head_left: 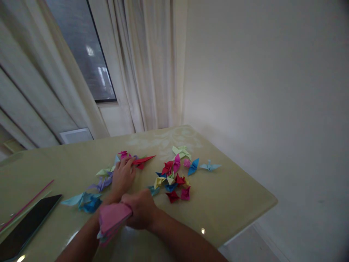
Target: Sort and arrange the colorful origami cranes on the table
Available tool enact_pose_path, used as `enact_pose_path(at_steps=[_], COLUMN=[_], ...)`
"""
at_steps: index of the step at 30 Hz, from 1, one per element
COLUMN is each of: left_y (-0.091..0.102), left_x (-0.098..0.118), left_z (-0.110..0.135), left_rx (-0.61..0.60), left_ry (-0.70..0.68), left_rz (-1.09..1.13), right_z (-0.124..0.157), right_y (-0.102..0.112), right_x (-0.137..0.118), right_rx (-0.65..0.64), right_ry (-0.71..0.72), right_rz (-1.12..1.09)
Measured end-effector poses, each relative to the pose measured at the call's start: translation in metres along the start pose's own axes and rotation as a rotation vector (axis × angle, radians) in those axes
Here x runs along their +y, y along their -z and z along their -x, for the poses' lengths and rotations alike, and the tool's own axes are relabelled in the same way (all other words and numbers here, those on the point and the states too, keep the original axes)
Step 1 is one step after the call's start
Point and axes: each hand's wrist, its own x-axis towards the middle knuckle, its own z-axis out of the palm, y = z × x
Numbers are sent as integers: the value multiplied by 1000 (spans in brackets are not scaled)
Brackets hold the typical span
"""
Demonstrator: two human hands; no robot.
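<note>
My left hand reaches forward over the table, fingers stretched out and slightly apart, the tips at a red paper crane. Whether it grips the crane I cannot make out. Closer to me, my right hand is a fist around a bundle of folded paper, pink on top with pale blue below. Beside my left hand lie a purple paper crane and a pale green one. Blue paper cranes rest left of my wrists. A magenta folded piece sits just beyond my fingertips.
Right of my hands lies a loose pile of coloured paper cranes, with a light blue crane farthest right. A dark phone-like slab and thin sticks lie at left. The pale table stands near a wall and curtains.
</note>
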Motion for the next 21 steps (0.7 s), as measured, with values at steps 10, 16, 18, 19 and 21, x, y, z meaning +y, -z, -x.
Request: enact_pose_path(at_steps=[10, 16, 18, 19, 21], left_y=[0, -10, -7, -4, 6], left_x=[-11, -10, -8, -7, -4], left_z=[-27, -34, -37, -36, -28], left_rx=[-36, -223, -149, -95, -1], left_ry=[-179, -207, -174, -145, -51], left_rz=[-396, -480, -411, -344, -148], right_z=[-1, -2, -2, -2, -3], right_y=[-33, -40, -44, -47, -53], right_x=[-5, -7, -3, 0, 5], right_rx=[-48, -175, -159, -129, -42], right_ry=[377, 432, 413, 395, 352], right_rz=[48, 21, 31, 29, 9])
